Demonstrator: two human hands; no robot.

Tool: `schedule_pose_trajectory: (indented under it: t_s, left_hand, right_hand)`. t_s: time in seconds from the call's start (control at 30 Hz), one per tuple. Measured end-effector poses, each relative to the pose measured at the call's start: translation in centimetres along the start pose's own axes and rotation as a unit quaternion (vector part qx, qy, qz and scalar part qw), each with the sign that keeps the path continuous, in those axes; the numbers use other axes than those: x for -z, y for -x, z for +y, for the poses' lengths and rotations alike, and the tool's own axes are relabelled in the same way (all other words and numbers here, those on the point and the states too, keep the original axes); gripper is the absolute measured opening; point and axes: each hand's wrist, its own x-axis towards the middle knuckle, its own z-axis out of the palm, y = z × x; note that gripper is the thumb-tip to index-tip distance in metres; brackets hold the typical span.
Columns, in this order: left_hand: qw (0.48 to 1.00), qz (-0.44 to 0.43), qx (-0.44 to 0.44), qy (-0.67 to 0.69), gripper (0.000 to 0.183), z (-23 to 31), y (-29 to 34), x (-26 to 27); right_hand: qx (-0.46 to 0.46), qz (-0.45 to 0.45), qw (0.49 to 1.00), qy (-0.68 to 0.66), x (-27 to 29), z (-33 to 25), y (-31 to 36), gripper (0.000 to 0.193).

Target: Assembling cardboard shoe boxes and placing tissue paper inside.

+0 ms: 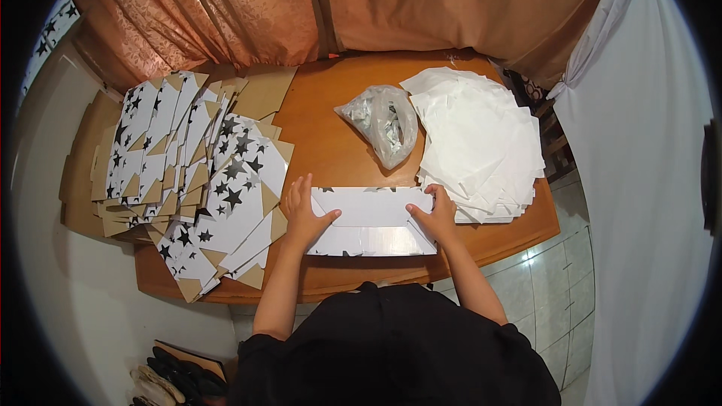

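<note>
In front of me on the table lies a folded white card (372,214), long and low, with bits of black star print along its edges. Its lower flap catches a shiny reflection. My left hand (307,216) grips the left end, thumb resting on top and fingers around the outer edge. At the opposite end, my right hand (436,216) holds the card the same way, thumb pressed on the surface. Beyond the card sits a clear plastic bag (387,124) with small silvery-white pieces in it; what they are I cannot tell.
Overlapping star-printed cards (237,188) with brown backs fill the left of the wooden table (316,120). A fanned pile of white paper sheets (481,143) lies at the right. Orange curtains (451,7) hang behind, a white cloth (639,143) at right. Shoes (180,376) stand lower left.
</note>
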Motion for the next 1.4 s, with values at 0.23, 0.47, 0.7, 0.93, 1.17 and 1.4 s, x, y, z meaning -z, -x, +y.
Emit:
schedule_pose_trajectory:
  t_s: [0.23, 0.47, 0.7, 0.93, 1.17, 1.4]
  left_hand:
    - [0.998, 0.005, -0.001, -0.066, 0.073, -0.4, -0.1, -1.3]
    - [0.981, 0.146, 0.01, 0.127, 0.063, -1.6, -0.2, -2.1]
    - [0.872, -0.269, 0.333, 0.237, 0.09, -6.0, -1.1, 2.9]
    - [0.908, -0.088, 0.142, 0.384, 0.073, -2.6, 1.4, 13.9]
    - [0.952, 0.057, -0.058, 0.294, 0.109, -0.1, 3.6, 18.9]
    - [0.889, 0.024, -0.004, 0.457, 0.077, -5.9, 5.9, 8.3]
  right_hand:
    - [0.006, 0.032, 0.996, 0.08, 0.0, -1.6, 0.3, 0.048]
    - [-0.016, 0.094, 0.985, -0.142, -0.7, 0.6, 0.1, 0.056]
    - [-0.292, -0.171, 0.92, -0.196, 3.8, 2.1, -1.8, 0.075]
    - [-0.119, -0.149, 0.937, -0.292, 8.7, -6.5, -1.8, 0.064]
    - [0.156, -0.211, 0.897, -0.355, 9.4, -13.1, 0.9, 0.084]
    - [0.209, -0.124, 0.921, -0.304, 2.8, -4.9, 2.0, 0.066]
